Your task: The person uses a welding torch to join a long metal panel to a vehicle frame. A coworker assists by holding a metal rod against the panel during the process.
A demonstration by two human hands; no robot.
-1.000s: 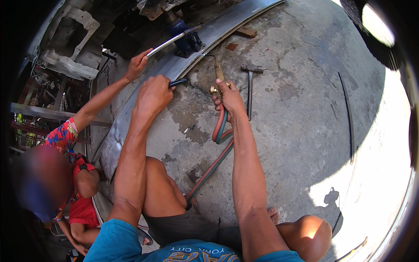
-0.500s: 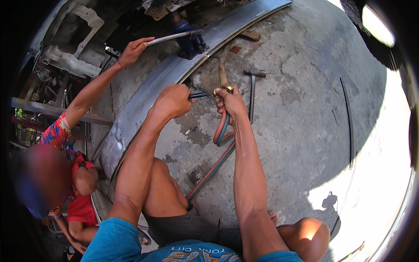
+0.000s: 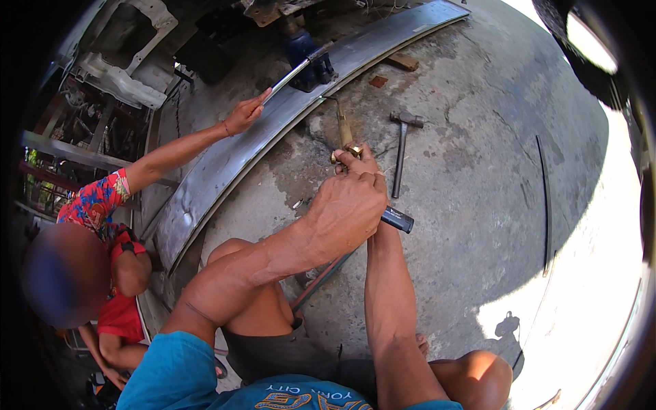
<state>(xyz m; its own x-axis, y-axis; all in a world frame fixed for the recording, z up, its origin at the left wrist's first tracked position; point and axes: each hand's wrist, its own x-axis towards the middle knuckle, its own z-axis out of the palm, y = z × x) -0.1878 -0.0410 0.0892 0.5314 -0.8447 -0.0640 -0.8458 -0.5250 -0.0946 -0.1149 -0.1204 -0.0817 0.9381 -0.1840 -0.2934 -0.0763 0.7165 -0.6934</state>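
My right hand (image 3: pixel 365 158) is closed round the brass valve end of a gas torch (image 3: pixel 344 126). The torch's thin bent tip points away from me, near the edge of a long curved metal strip (image 3: pixel 236 160). My left hand (image 3: pixel 348 203) lies across my right wrist and the torch's rear, closed on a black cylindrical tool (image 3: pixel 398 219) whose end sticks out to the right. Its fingertips reach toward the torch's brass knobs; whether they touch is hard to tell. Red and green hoses (image 3: pixel 321 281) run back toward my leg, partly hidden by my left arm.
A hammer (image 3: pixel 401 154) lies on the concrete right of the torch. A blue jack (image 3: pixel 304 61) stands on the strip, and a co-worker's hand (image 3: pixel 247 113) grips its silver handle (image 3: pixel 287 80). A wood block (image 3: pixel 402 62) and a thin dark strip (image 3: pixel 544 205) lie beyond.
My left hand has moved right, from beside the torch to over my right wrist, carrying the black cylindrical tool. The co-worker's hand has lowered the jack handle toward the metal strip.
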